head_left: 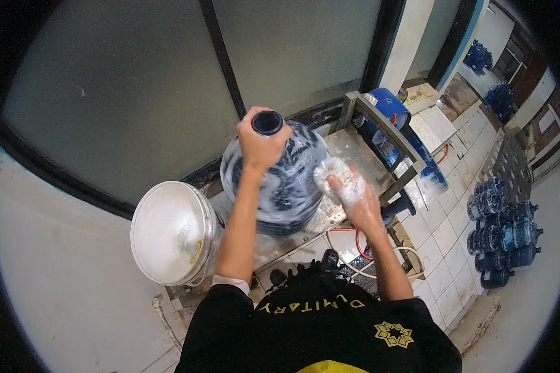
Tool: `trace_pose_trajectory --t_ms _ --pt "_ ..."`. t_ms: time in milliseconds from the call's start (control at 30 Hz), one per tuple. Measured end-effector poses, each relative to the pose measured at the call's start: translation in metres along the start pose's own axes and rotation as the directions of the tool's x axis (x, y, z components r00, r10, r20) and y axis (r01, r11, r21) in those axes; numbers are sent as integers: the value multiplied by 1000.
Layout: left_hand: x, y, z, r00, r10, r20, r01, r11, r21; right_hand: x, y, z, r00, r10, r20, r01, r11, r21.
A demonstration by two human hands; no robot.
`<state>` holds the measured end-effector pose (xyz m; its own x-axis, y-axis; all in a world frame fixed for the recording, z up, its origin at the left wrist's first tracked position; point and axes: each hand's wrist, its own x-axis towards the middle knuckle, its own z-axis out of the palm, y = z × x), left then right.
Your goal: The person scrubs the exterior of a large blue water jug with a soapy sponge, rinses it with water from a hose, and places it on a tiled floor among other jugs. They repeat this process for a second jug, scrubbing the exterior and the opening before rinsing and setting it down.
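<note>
Left hand [260,144] clamped round the neck of the soapy water jug [286,186], right hand [358,199] — foam-covered, seemingly gripping a sudsy sponge [336,171] — against its side, white bucket [168,231] alongside.

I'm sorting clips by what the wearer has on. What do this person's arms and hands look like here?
Both forearms are bare, with no gloves. The left hand is uncovered; the right hand is coated in white soap foam. Short black sleeves end at the upper arms, the left one showing a white edge.

so there's a wet metal washing stand [354,146] with the soapy blue water jug [286,193] standing right on it, white foam-filled bucket [168,230] just left.
</note>
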<state>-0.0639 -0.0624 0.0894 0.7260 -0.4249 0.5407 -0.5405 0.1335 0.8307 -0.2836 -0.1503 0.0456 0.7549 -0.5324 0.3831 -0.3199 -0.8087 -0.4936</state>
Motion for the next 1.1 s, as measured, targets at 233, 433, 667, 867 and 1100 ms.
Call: trace_pose_trajectory --t_ms 233,433,667,867,1100 --pt "30 2 -44 846 28 533 211 900 -382 15 -33 -8 989 49 141 -59 996 66" --pt "20 -13 -39 867 -1 499 202 915 -348 -2 -59 21 987 -112 111 100 990 103" --pt "-10 -23 -14 978 -144 -149 155 986 65 20 -47 39 968 -205 143 196 978 71" --pt "1 -25 6 995 -71 -74 76 995 66 167 68 76 985 -152 87 159 984 -84" --pt "-5 -24 -10 982 -20 -187 50 986 158 51 -21 34 967 -116 225 130 990 -46"
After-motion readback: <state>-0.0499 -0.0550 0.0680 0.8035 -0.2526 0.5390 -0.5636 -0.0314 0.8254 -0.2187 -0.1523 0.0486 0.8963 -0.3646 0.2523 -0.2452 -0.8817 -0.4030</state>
